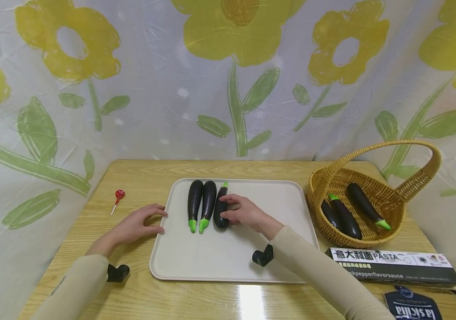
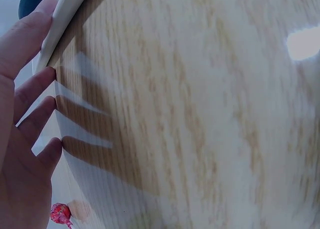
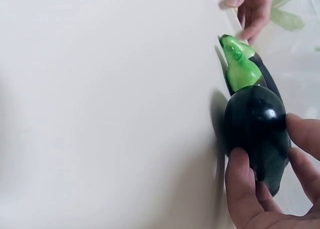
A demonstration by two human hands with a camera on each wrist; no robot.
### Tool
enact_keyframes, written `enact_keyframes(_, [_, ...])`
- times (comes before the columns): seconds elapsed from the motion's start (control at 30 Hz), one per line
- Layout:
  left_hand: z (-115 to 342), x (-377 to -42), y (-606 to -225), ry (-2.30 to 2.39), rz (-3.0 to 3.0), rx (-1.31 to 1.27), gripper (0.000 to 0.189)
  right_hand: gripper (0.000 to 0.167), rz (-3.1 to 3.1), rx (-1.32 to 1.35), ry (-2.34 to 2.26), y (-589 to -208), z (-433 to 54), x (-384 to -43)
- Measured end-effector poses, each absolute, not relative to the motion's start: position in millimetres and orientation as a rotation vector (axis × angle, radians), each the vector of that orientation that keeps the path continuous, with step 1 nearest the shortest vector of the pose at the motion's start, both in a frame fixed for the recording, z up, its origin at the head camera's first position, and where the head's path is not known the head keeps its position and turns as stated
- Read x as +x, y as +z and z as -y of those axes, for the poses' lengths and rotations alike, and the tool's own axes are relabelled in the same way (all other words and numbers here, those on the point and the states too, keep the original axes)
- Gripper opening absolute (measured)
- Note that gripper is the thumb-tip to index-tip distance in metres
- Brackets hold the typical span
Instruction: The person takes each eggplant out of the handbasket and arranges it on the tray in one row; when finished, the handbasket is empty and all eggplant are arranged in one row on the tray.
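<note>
On the beige tray [image 1: 195, 264] three dark eggplants with bright green stems lie side by side. My right hand [image 1: 248, 215] grips the rightmost eggplant [image 1: 219, 212], whose stem points away; in the right wrist view, its thumb and fingers sit on both sides of the glossy round end. The middle eggplant [image 1: 209, 200] and the left eggplant [image 1: 195, 200] have their stems toward me. At the tray's left rim is my left hand [image 1: 137, 224], fingers loosely spread and thumb by the edge. The left wrist view shows its fingertips [image 2: 49, 74] beside the rim, holding nothing.
Right of the tray stands a wicker basket [image 1: 397, 209] with a tall handle and three eggplants inside. A pasta box [image 1: 396, 269] and a dark-labelled package [image 1: 413, 306] lie in front of it. On the left is a red lollipop [image 1: 119, 194]. A flowered curtain hangs behind the table.
</note>
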State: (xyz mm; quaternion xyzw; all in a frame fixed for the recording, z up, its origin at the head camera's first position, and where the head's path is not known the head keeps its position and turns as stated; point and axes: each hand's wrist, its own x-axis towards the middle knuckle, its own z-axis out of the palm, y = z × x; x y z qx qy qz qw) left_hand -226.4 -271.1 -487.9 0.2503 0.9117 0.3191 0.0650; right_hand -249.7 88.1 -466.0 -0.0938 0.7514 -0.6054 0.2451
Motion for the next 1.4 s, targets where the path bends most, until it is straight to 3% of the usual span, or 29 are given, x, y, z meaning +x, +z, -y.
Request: enact_keyframes(1.4, [270, -224, -485, 0.957, -2.744, 0.726, 0.043, 0.046, -2.042, -0.267, -1.659, -464, -90, -245])
